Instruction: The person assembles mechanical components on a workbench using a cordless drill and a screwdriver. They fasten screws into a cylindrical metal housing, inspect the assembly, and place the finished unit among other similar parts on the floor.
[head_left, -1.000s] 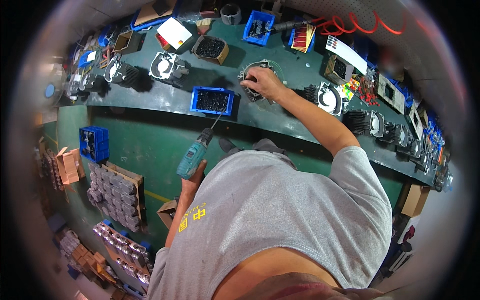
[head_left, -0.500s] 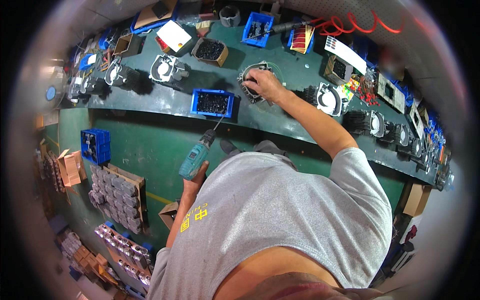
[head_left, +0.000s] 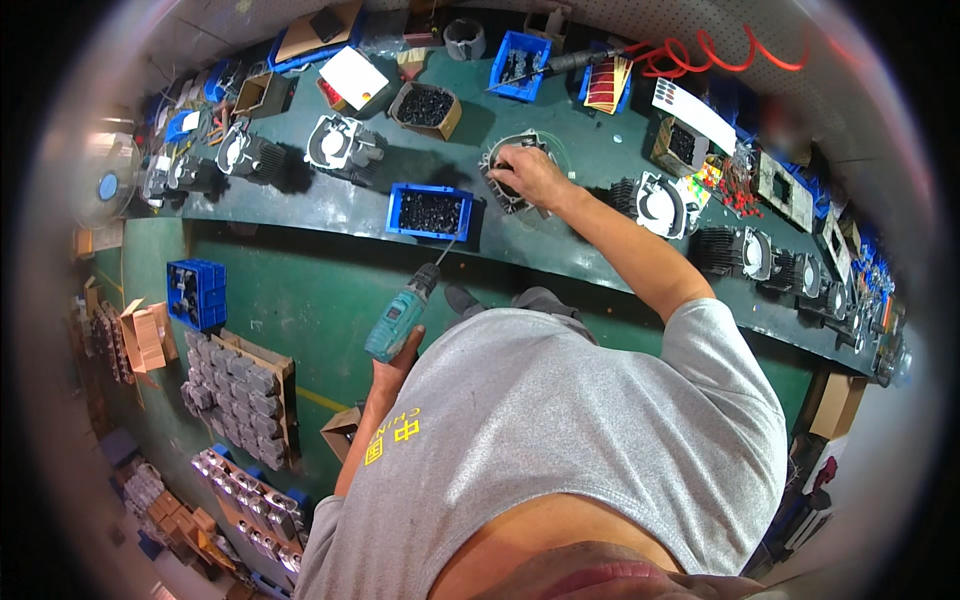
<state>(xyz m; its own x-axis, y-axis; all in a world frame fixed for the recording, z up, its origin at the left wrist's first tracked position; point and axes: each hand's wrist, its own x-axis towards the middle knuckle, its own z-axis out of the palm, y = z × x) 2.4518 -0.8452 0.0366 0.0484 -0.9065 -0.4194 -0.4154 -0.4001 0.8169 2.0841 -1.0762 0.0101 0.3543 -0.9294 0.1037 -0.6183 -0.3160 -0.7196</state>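
Observation:
My left hand [head_left: 402, 362] is wrapped round the grip of a teal cordless drill [head_left: 398, 320], low in front of the bench. The drill's long thin bit slants up to the near edge of a blue bin [head_left: 398, 232] filled with small black parts. Over a round grey metal housing [head_left: 497, 160] on the bench, my right hand [head_left: 535, 177] is bent down with its fingers curled together inside the rim. Whatever those fingertips pinch, if anything, is too small to make out. A thin pale wire loop lies beside the housing.
On the green bench [head_left: 580, 240], more finned housings stand left and right, including a white-faced one [head_left: 660, 207]. Behind are a carton of black parts [head_left: 428, 108], a blue bin [head_left: 520, 65] and a hanging screwdriver [head_left: 575, 62] on a coiled red hose. Stacked castings [head_left: 235, 395] stand on the floor.
The whole view has shifted slightly. My right hand stays at the housing with its fingers a little lower in the rim, and my left hand still holds the drill by the blue bin.

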